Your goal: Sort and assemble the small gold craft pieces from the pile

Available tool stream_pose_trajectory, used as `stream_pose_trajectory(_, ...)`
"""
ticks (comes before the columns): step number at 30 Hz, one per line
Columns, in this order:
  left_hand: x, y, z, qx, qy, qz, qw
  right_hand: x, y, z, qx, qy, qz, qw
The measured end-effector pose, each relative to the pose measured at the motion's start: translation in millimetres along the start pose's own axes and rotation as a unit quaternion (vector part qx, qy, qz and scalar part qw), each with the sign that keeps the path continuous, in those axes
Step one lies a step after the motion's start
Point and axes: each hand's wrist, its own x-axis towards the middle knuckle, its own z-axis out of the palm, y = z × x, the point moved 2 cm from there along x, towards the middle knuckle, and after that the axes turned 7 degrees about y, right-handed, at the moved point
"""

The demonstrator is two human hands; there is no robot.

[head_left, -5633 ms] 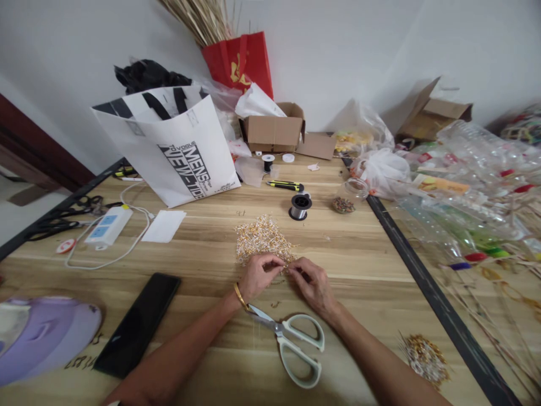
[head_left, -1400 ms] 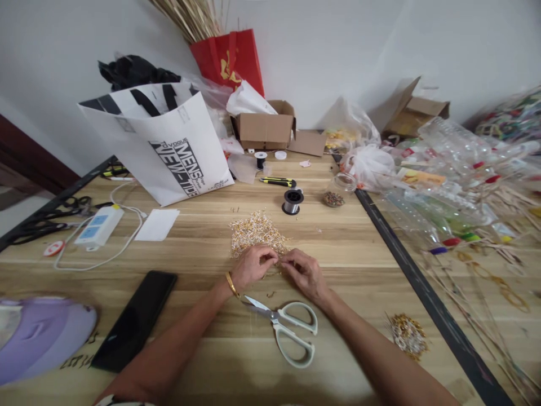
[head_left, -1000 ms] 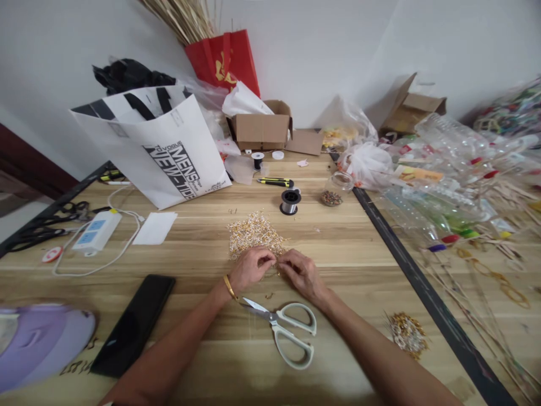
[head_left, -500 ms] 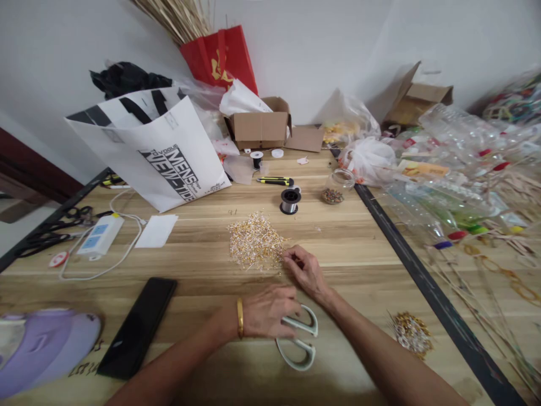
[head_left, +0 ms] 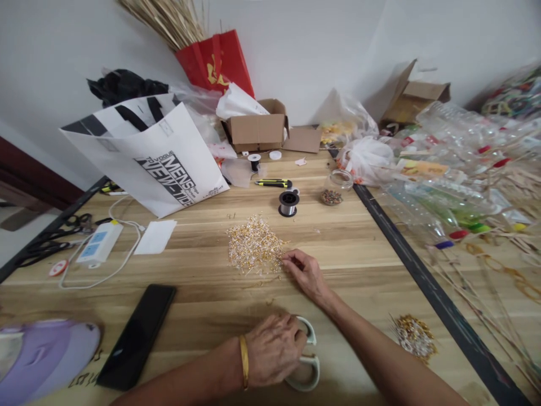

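Note:
My left hand (head_left: 274, 347), with a gold bangle at the wrist, is closed over a pair of scissors (head_left: 311, 373) with pale handles. Both handle loops stick out to its right, while the blades are hidden beneath it. My right hand (head_left: 306, 273) rests at the right edge of a pile of small gold and clear beaded pieces (head_left: 253, 245). Its thumb and forefinger are pinched together, and whatever lies between them is too small to make out. A few thin gold bits (head_left: 269, 302) lie on the wood between the pile and my left hand.
A second beaded heap (head_left: 414, 337) lies right of my right forearm. Behind the pile stand a wire spool (head_left: 289, 203), a yellow-black utility knife (head_left: 274, 183) and a jar of beads (head_left: 332, 196). Left are a black phone (head_left: 137, 335) and a power strip (head_left: 100, 243). Plastic bottles (head_left: 452, 192) crowd the right.
My left hand has come down toward me and closed over the scissors, whose handles have shifted slightly nearer. My right hand keeps its pinch at the pile's edge. The view has tilted slightly.

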Motion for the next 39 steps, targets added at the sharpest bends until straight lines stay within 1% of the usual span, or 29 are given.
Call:
stream_pose_trajectory(3,0,-6,-4,-0.040,-0.003,0.003,0.999,0,2,0,-0.003,0.002,-0.002,1.000)
stream_pose_trajectory(5,0,-16,-10,-0.081,-0.002,0.024,0.996,0,2,0,-0.005,0.003,-0.004,1.000)
stream_pose_trajectory(6,0,-23,-14,-0.094,0.008,0.026,0.995,0,1,0,-0.005,0.002,-0.006,1.000)
stream_pose_trajectory(7,0,-32,-18,-0.107,0.028,0.014,0.994,1,1,0,-0.005,0.000,-0.007,1.000)
stream_pose_trajectory(10,1,-60,-24,-0.140,0.080,-0.072,0.984,2,-1,-1,-0.005,-0.004,-0.005,1.000)
stream_pose_trajectory(12,3,-76,-23,-0.152,0.101,-0.128,0.975,2,-2,-1,-0.005,-0.007,-0.002,1.000)
stream_pose_trajectory(13,4,-84,-21,-0.150,0.123,-0.161,0.968,2,-2,-1,-0.004,-0.008,-0.001,1.000)
stream_pose_trajectory(14,4,-90,-19,-0.149,0.146,-0.183,0.961,2,-2,-1,-0.003,-0.009,0.001,1.000)
stream_pose_trajectory(17,7,-101,-13,-0.133,0.199,-0.217,0.946,2,-3,0,0.000,-0.015,0.009,1.000)
stream_pose_trajectory(20,9,-105,-9,-0.090,0.261,-0.236,0.932,2,-3,0,-0.002,-0.024,0.011,1.000)
stream_pose_trajectory(23,11,-104,-9,-0.063,0.315,-0.225,0.920,1,-5,0,-0.010,-0.033,-0.006,0.999)
stream_pose_trajectory(25,12,-102,-9,-0.066,0.336,-0.213,0.915,0,-9,0,-0.016,-0.041,-0.024,0.999)
stream_pose_trajectory(30,16,-97,-10,-0.096,0.334,-0.189,0.918,-1,-17,1,-0.041,-0.056,-0.060,0.996)
stream_pose_trajectory(33,16,-96,-8,-0.107,0.329,-0.177,0.921,-1,-17,1,-0.050,-0.062,-0.071,0.994)
stream_pose_trajectory(39,15,-99,-2,-0.124,0.337,-0.174,0.917,-2,-18,2,-0.054,-0.075,-0.086,0.992)
